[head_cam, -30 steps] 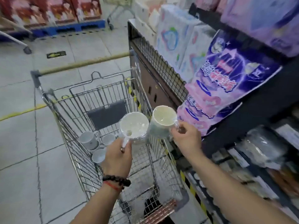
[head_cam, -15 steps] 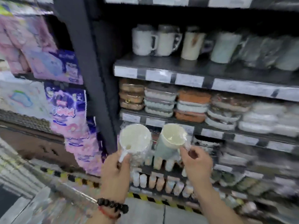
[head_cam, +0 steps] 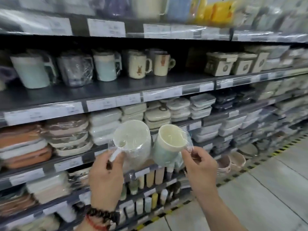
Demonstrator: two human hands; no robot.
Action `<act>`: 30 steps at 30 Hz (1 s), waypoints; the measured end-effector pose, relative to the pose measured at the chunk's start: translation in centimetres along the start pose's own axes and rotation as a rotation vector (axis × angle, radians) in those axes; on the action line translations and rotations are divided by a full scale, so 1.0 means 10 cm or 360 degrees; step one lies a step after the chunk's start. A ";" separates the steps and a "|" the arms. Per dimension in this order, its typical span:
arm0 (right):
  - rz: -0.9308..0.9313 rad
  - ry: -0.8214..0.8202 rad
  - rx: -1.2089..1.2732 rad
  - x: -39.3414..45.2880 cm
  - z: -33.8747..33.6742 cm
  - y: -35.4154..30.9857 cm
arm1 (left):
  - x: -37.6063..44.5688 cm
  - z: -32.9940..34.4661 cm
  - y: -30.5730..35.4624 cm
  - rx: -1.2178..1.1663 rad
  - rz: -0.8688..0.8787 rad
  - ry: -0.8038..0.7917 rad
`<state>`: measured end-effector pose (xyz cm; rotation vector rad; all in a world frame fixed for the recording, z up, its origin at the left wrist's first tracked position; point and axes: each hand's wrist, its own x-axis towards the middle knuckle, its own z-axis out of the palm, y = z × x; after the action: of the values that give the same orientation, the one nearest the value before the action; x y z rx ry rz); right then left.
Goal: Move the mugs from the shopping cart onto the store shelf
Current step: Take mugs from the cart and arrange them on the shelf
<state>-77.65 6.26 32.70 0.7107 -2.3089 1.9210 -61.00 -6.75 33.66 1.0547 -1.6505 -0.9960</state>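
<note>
- Fingers of the left hand (head_cam: 106, 177) curl round the white handle of a plastic-wrapped white mug (head_cam: 133, 144), its mouth tilted toward the camera; whether it holds anything cannot be told through the wrap.
- Right hand (head_cam: 200, 165) pinches the handle side of a wrapped pale green mug (head_cam: 168, 145), its cream interior bare.
- Both mugs are held in the air just beside each other, in front of the shelving.
- Mug shelf (head_cam: 116, 90) above them carries a row of wrapped mugs (head_cam: 106, 65) set back from its front edge.
- Lower shelves hold stacked lidded containers (head_cam: 105, 125), contents hidden.
</note>
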 end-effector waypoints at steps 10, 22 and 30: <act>-0.0118 0.0343 0.0040 1.20 -0.84 0.15 | 0.19 1.21 0.85 -0.0201 0.0246 -0.0242; -0.0506 0.0321 0.0092 3.07 -0.60 -0.21 | 1.31 2.09 1.26 -0.0397 0.0629 0.0076; -0.0637 0.0232 0.0057 3.93 -0.19 -0.22 | 1.76 2.47 1.35 -0.0423 0.0660 0.0131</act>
<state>-112.37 -4.41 47.98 0.9195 -1.8780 1.7671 -91.24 -15.39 44.43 0.5400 -1.5355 -0.8514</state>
